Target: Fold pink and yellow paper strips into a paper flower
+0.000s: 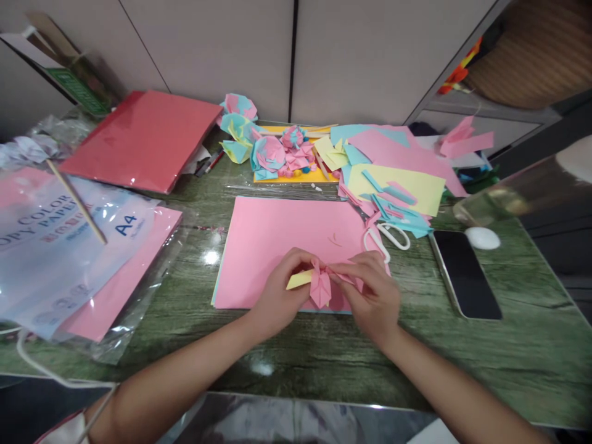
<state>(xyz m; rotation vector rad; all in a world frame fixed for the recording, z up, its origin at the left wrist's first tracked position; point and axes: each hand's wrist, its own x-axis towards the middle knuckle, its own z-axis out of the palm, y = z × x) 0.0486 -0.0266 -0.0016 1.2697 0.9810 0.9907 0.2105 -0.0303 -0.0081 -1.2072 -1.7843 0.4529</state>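
Observation:
Between my two hands is a small folded pink paper piece (320, 290), held above a stack of pink paper (263, 246). My left hand (284, 293) is closed on its left side, where a yellow paper strip (300, 280) sticks out from the fingers. The fingertips of my right hand (372, 296) pinch the right side of the folded piece, with a bit of pink showing beside them. White-handled scissors (387, 237) rest just beyond my right hand, at the stack's upper right corner.
Paper flowers (269, 154), coloured sheets (398, 179) and cut scraps lie along the back. A phone (465, 274) lies at the right, near a clear cup (509, 191). At the left are a red folder (148, 139), a copy paper bag (83, 246) and a wooden stick (76, 200).

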